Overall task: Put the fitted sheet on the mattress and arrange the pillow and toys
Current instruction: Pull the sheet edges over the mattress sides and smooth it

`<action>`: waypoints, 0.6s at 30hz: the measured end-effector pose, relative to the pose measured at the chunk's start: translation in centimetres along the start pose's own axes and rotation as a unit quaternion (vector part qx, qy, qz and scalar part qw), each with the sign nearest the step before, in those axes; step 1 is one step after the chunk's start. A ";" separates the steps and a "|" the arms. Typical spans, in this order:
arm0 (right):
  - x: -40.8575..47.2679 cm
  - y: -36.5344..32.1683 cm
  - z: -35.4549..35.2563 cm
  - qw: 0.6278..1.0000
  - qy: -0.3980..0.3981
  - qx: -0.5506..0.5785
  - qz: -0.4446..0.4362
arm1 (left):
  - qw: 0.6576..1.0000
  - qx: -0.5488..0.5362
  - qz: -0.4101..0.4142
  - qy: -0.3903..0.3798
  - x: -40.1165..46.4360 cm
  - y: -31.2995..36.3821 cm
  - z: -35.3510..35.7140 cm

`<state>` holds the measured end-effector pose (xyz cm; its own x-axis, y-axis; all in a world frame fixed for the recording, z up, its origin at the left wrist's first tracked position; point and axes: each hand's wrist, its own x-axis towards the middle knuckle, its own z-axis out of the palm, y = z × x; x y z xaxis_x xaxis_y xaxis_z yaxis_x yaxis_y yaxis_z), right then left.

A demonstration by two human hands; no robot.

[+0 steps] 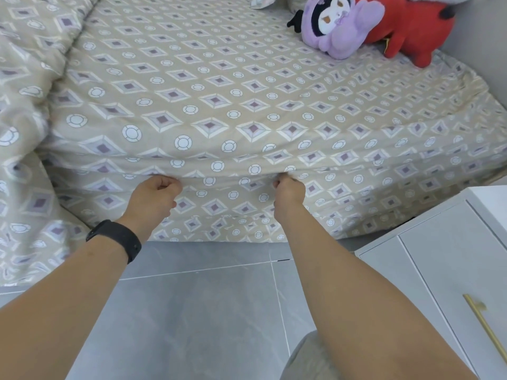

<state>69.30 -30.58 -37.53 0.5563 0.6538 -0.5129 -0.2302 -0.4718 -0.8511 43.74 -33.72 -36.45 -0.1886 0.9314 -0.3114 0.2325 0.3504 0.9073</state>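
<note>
Beige cotton printed with mauve diamonds and white rings fills the view: a matching duvet [24,111] lies bunched along the left, spilling over the mattress edge down to the grey tiled floor [197,303]. Beside it the fitted sheet [208,86] is stretched over the top of the mattress and down its near side, with a horizontal fold raised along the front edge. The left hand [156,193], a black wristband [115,238] on its wrist, has its fingers curled tight and pinches that fold from below. Near it to the right, the right hand [289,189] grips the same fold in the same way, fingers closed on the cloth, knuckles toward the camera. Further right and at the far end of the bed, a purple plush toy [337,26] lies on the sheet, touching a red plush toy [411,31] just behind it; a corner of a pillow [260,1] shows at the top edge. At the lower right stands a white cabinet [439,259] with a brass handle [485,325], close to the bed's corner.
</note>
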 end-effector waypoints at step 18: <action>-0.7 1.9 0.2 0.995 0.019 -0.095 -0.015 | 0.928 -0.309 -0.205 0.046 1.4 -0.8 -2.7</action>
<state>68.32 -31.75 -38.81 0.5916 0.6482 -0.4794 -0.0597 -0.5578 -0.8278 40.73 -32.98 -36.85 -0.2272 0.7107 -0.6658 -0.4622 0.5230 0.7161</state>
